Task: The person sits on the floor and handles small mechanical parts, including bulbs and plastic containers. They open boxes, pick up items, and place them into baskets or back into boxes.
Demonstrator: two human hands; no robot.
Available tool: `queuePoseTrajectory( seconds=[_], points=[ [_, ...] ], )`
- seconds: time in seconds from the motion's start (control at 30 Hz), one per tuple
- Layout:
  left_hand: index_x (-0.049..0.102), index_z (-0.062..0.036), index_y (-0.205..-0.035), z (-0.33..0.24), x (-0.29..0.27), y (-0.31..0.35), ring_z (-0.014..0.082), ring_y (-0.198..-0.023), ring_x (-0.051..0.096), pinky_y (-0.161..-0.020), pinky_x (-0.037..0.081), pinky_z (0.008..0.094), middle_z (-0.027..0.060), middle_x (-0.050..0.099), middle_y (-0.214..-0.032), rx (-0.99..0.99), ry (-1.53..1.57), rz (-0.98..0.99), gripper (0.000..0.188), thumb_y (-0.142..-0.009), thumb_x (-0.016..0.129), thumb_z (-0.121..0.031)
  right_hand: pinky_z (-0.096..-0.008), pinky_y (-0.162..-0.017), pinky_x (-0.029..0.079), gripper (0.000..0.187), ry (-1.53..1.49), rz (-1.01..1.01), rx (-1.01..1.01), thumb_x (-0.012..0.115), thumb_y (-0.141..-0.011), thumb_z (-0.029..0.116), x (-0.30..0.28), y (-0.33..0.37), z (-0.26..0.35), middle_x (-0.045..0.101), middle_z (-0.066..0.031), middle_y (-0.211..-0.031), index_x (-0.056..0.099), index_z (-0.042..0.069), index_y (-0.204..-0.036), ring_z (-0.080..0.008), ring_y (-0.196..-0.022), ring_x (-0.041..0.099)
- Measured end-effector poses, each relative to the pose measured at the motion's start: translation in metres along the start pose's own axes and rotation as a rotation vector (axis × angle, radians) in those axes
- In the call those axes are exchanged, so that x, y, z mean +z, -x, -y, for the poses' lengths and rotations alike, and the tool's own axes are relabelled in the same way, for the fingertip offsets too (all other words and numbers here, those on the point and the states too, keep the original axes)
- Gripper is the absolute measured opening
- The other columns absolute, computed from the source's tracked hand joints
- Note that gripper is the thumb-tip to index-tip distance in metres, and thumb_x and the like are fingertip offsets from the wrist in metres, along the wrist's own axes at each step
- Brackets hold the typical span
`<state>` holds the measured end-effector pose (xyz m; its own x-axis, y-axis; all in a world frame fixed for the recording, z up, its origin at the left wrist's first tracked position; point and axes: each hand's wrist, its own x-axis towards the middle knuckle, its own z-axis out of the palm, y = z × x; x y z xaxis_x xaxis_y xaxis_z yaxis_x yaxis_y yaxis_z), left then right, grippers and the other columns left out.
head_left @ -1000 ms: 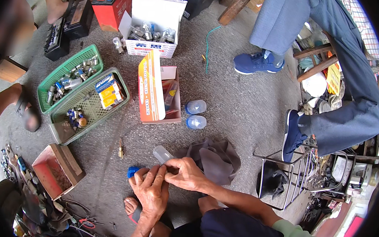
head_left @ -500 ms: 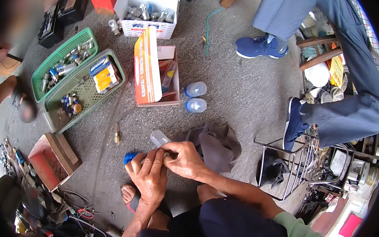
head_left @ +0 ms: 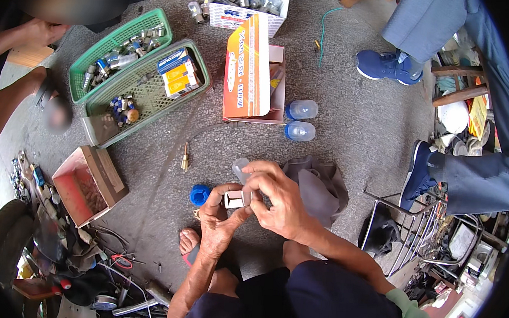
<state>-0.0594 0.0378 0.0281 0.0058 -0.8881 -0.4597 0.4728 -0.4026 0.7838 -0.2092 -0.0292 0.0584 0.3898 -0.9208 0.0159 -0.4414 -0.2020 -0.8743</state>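
A small white cardboard box [head_left: 234, 200] is gripped between the thumb and fingers of my left hand [head_left: 217, 220], its end turned up toward me. Curled fingers of my right hand [head_left: 278, 203] pinch at the box's right edge; their tips are partly hidden. Just beyond my hands is a clear plastic cup [head_left: 241, 169], partly covered by my right fingers. A blue round cap [head_left: 199, 195] lies on the ground left of my left hand. To the right of my right hand is a crumpled grey cloth [head_left: 318, 191].
Two clear bottles with blue caps [head_left: 301, 120] lie beyond, beside an open orange-and-white carton [head_left: 246, 74]. Green baskets [head_left: 144, 111] of bulbs stand left, near a small brass-coloured part [head_left: 185, 156]. A wire rack [head_left: 401, 230] and a person's blue shoe [head_left: 387, 66] are right.
The view has shifted, so the scene sits further right and higher. My hands have turned, and the small white box now shows between them. The blue cap is more exposed.
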Motion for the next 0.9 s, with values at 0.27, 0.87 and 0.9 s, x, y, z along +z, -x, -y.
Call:
queuePoseTrajectory(
  seconds=[0.27,0.87,0.9],
  points=[
    [0.062,-0.0050,-0.115,0.004,-0.004,-0.007,0.0106,-0.090,0.060,-0.081,0.050,0.0270,0.0027,0.065,-0.101,0.130,-0.301,-0.064,0.039,-0.080,0.080,0.000,-0.0357,-0.080,0.058,0.032,0.108,0.006,-0.210,0.071,-0.069,-0.007,0.000,0.000,0.001,0.057,-0.0112,-0.132,0.066,0.005,-0.099,-0.0263,-0.104,0.065],
    [0.050,-0.0054,-0.143,-0.012,0.000,0.001,0.0238,-0.118,0.056,-0.103,0.043,0.0360,0.0130,0.058,-0.128,0.348,-0.604,0.106,0.070,-0.080,0.078,0.002,-0.0422,-0.090,0.052,0.028,-0.402,0.204,0.241,0.046,-0.085,-0.006,-0.009,-0.002,0.010,0.061,-0.0179,-0.114,0.054,-0.001,-0.111,-0.0358,-0.104,0.063],
    [0.038,-0.0046,-0.152,-0.008,-0.005,0.002,0.0262,-0.129,0.051,-0.109,0.039,0.0383,0.0164,0.053,-0.141,0.344,-0.604,0.147,0.076,-0.086,0.075,-0.001,-0.0425,-0.092,0.051,0.029,-0.297,0.179,0.150,0.048,-0.085,-0.005,-0.010,-0.003,0.014,0.060,-0.0181,-0.117,0.055,0.000,-0.113,-0.0360,-0.107,0.062]
  ],
)
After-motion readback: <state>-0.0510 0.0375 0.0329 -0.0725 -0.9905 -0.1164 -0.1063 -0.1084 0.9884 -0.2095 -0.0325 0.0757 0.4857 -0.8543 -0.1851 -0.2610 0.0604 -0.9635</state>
